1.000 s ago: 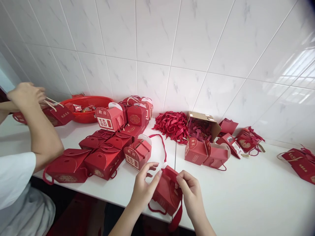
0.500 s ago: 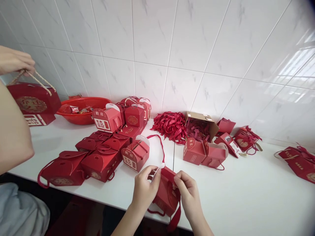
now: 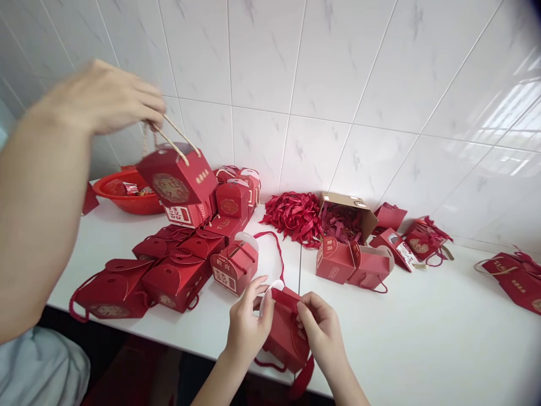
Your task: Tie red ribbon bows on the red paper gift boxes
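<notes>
A small red gift box (image 3: 287, 338) stands near the table's front edge, between my hands. Across its top runs a flat red ribbon (image 3: 286, 300); one end trails back over the table and the other hangs down in front. My left hand (image 3: 250, 318) is closed, thumb and fingers pinching the ribbon at the box's white-lined flap (image 3: 276, 285). On the other side my right hand (image 3: 320, 321) pinches the ribbon too, its lower fingers curled against the box. A red rope handle (image 3: 270, 365) loops out at the lower left of the box.
Another person's hand (image 3: 114, 98) carries a red box with rope handles (image 3: 173, 175) above the stacked boxes (image 3: 177, 276) at left. Behind lie a red basket (image 3: 127, 197), a ribbon heap (image 3: 291, 220) and an open carton (image 3: 346, 200). More boxes (image 3: 355, 265) stand to the right.
The other person's hand has swung right with its box, from the left edge to over the stack. My hands stay at the same box, the ribbon now lying flatter across its top.
</notes>
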A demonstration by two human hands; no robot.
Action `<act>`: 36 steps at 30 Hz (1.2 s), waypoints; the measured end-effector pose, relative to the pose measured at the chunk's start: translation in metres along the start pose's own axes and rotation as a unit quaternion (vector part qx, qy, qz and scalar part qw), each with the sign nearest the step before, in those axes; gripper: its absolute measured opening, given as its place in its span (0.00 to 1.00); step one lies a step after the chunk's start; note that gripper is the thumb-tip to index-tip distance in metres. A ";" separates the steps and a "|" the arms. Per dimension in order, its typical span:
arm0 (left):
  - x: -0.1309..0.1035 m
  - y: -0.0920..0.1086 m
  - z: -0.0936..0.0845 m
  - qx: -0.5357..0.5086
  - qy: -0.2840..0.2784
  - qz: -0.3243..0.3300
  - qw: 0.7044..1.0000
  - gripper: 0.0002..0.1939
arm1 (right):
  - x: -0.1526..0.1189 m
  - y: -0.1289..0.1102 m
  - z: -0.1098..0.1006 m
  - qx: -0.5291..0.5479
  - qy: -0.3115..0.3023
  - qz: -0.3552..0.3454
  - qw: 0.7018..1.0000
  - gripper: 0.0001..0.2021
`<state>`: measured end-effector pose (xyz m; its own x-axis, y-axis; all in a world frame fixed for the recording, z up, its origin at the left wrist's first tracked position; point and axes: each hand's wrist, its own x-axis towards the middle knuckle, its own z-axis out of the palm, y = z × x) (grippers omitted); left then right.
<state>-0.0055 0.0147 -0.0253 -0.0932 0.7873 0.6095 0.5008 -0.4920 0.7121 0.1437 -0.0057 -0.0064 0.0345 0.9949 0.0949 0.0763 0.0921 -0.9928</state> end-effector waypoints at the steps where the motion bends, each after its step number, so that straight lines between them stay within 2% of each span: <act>1: 0.000 0.000 0.000 0.006 0.005 0.009 1.000 0.13 | 0.001 -0.001 0.000 -0.005 0.001 -0.007 1.000 0.10; 3: 0.000 0.000 -0.001 0.013 0.007 0.020 1.000 0.13 | 0.003 -0.004 -0.001 -0.017 -0.008 -0.018 1.000 0.10; 6: -0.001 0.002 -0.003 -0.001 -0.005 0.008 1.000 0.10 | 0.009 -0.016 -0.002 -0.057 -0.060 -0.016 0.996 0.11; 9: -0.002 0.003 -0.006 -0.047 -0.029 -0.046 0.997 0.07 | 0.012 -0.029 -0.002 -0.119 -0.115 -0.057 0.985 0.08; 11: -0.003 0.002 -0.007 -0.086 -0.046 -0.099 0.990 0.07 | 0.013 -0.034 -0.001 -0.155 -0.142 -0.084 0.974 0.11; 15: -0.002 0.001 -0.009 -0.162 -0.051 -0.201 0.965 0.11 | 0.010 -0.037 0.000 -0.188 -0.172 -0.088 0.963 0.19; 21: 0.000 0.004 -0.015 -0.279 -0.054 -0.325 0.902 0.20 | 0.005 -0.033 0.000 -0.218 -0.172 -0.095 0.956 0.22; 23: 0.000 0.004 -0.015 -0.304 -0.060 -0.349 0.884 0.19 | 0.004 -0.031 0.001 -0.222 -0.169 -0.096 0.955 0.22; 29: 0.003 0.003 -0.015 -0.335 -0.072 -0.340 0.876 0.12 | 0.004 -0.030 0.003 -0.204 -0.167 -0.103 0.959 0.20; 36: 0.011 0.008 -0.016 -0.285 -0.077 -0.301 0.907 0.10 | 0.004 -0.029 0.001 -0.202 -0.167 -0.103 0.960 0.21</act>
<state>-0.0163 0.0133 -0.0071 -0.0586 0.9979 0.0269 -0.1311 -0.0344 0.9908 0.1402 -0.0039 0.0224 -0.3384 0.9216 0.1901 0.4305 0.3313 -0.8396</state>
